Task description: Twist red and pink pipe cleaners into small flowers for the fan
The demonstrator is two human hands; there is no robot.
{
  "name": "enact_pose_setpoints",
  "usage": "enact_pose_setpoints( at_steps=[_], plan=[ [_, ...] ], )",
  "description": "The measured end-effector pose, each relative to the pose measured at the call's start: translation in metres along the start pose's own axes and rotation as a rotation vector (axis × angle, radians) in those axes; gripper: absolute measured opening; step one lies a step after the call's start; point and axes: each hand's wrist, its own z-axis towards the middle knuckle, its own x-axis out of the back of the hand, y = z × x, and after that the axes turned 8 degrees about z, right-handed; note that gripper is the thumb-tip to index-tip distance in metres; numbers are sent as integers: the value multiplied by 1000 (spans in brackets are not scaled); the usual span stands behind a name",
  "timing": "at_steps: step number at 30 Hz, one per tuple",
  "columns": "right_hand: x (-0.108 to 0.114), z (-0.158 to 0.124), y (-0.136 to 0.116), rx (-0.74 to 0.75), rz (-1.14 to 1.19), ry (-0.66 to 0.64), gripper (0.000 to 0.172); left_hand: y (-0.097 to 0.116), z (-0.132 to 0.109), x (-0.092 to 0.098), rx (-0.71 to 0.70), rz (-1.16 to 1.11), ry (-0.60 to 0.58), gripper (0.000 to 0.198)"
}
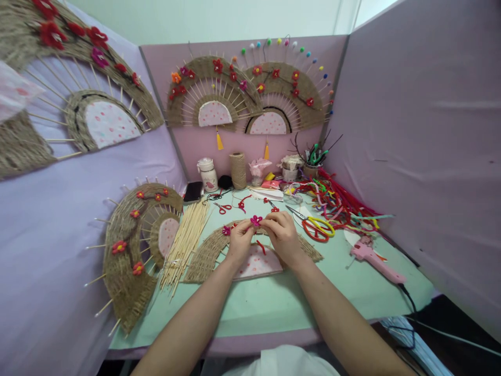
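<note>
Between my fingertips is a magenta pipe-cleaner flower [256, 221]. My left hand [241, 239] pinches it from the left, and my right hand [282, 234] pinches its right side. Below both hands lies a twine-woven fan [207, 253] with a spotted pale pink half-circle [260, 262] at its base. Another magenta flower [226, 230] sits on the fan's upper left rim, left of my left hand. A short red pipe-cleaner piece [261, 247] rests on the fan between my wrists. Parts of the fan are hidden under my hands and forearms.
Red-and-yellow-handled scissors [317, 228] and a pink glue gun [378, 262] lie to the right. Tangled pipe cleaners [336, 201] fill the back right. Left are bamboo sticks [186, 243], small red scissors [223, 208] and a leaning fan [131, 292]. A twine spool [237, 171] stands behind.
</note>
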Motion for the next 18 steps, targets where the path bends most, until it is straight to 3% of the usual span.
enact_pose_setpoints(
  at_steps=[11,18],
  plan=[
    [1,3,-2,-45,69,-48,18,-2,0,0,30,-29,-19,21],
    [0,4,2,-247,267,88,25,-6,6,3,223,-353,35,23]
  ],
)
